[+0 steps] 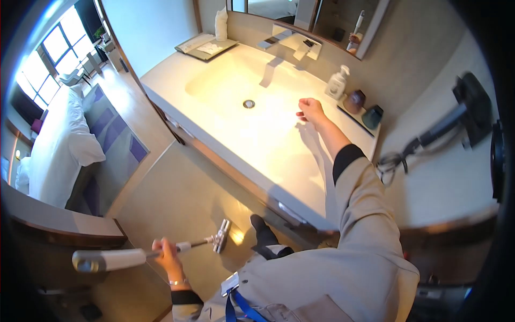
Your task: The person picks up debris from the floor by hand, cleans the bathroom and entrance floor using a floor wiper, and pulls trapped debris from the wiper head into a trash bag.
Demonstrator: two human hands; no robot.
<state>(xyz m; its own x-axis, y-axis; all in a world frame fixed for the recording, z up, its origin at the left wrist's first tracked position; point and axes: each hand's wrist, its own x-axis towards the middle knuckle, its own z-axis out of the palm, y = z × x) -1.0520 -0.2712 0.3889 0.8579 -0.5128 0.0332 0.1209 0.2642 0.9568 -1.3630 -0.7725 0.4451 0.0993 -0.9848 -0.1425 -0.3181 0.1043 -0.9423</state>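
Observation:
My left hand (167,257) is wrapped round a long-handled floor cleaner (115,260) with a white-and-grey handle and a thin pole. Its T-shaped head (221,236) points towards the floor near my shoe. Over the right side of the white washbasin (198,80), my right hand (312,111) has its fingers curled in, with no object visible in them. A white pump bottle (337,83) stands just beyond that hand. Beside the bottle, a purple-brown cup (354,101) and a dark green cup (372,116) rest on a dark tray (354,119).
A tap (292,40) juts from the wall below a mirror (300,13). At the counter's far left lies a flat tray (206,47) with a white roll (221,24). A hairdryer (445,123) hangs on the right. Through the doorway a bed (59,145) is visible.

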